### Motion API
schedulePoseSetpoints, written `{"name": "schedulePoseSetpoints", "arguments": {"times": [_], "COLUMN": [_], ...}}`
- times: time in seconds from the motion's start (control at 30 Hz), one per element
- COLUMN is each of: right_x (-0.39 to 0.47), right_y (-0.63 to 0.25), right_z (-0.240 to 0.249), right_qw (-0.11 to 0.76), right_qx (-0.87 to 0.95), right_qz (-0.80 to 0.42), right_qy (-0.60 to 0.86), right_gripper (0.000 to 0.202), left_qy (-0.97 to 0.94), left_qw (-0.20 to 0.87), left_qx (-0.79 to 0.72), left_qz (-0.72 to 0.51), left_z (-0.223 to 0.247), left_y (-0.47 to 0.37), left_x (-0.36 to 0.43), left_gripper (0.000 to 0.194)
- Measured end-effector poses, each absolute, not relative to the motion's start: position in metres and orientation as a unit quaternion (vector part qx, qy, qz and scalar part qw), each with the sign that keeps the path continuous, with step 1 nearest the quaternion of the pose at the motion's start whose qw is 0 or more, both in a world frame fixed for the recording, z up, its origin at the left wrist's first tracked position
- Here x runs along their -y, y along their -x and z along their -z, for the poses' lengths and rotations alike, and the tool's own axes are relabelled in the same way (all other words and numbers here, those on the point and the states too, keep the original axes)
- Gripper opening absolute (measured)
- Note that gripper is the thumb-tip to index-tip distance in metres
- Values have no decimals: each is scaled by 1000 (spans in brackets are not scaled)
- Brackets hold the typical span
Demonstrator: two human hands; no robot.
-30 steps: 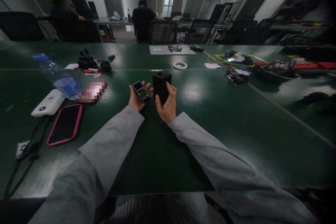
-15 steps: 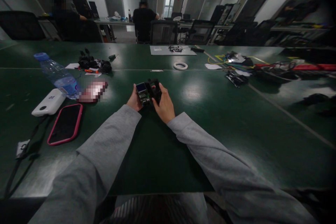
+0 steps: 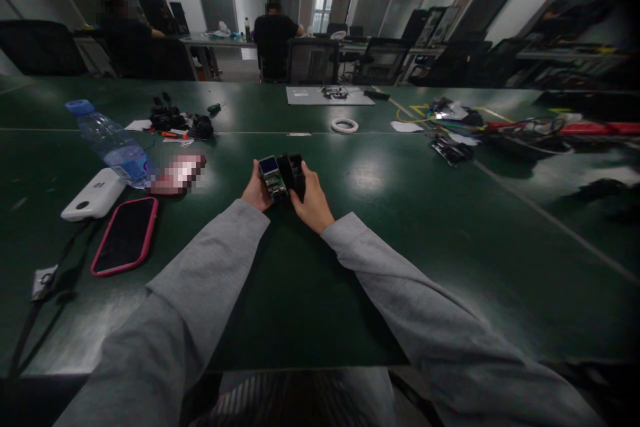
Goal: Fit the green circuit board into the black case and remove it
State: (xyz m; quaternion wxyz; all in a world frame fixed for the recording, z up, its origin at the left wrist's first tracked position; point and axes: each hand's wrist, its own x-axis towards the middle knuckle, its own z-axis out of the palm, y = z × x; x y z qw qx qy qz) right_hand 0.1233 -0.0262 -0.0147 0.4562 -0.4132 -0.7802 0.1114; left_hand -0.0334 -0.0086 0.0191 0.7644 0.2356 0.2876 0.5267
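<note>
Holding one small green circuit board with a screen (image 3: 273, 177) in left fingers (image 3: 257, 188) and one black, seemingly plastic case (image 3: 296, 175) in right fingers (image 3: 312, 198), both pinched side by side above the green worktop (image 3: 320, 300).

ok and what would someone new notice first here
Probably the two hands at the middle of the green table: the left hand holds a small circuit board with a screen, the right hand a black case close beside it. Next, likely the pink-rimmed phone and the clear bottle with its blue cap, both off to the left.
</note>
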Motion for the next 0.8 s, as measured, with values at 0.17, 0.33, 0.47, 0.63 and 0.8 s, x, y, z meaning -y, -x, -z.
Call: {"name": "schedulePoseSetpoints", "arguments": {"times": [0.17, 0.33, 0.47, 0.63, 0.8], "right_x": [10, -1, 8, 9, -3], "right_y": [-130, -137, -134, -137, -146], "right_z": [27, 31, 22, 20, 24], "right_qw": [503, 507, 488, 495, 500], "right_qx": [711, 657, 716, 699, 626], "right_qz": [-156, -293, -264, -206, -228], "right_qy": [465, 475, 424, 473, 554], "right_gripper": [57, 52, 65, 49, 34], "left_qy": [-239, -253, -269, -265, -261], "left_qw": [754, 755, 763, 766, 775], "left_qx": [-273, -269, -252, -250, -235], "left_qz": [-547, -541, -531, -529, -525], "left_z": [-14, -10, -10, -8, -7], "left_y": [35, 36, 35, 38, 42], "left_x": [5, 3, 3, 2, 2], "left_gripper": [71, 70, 71, 69, 68]}}
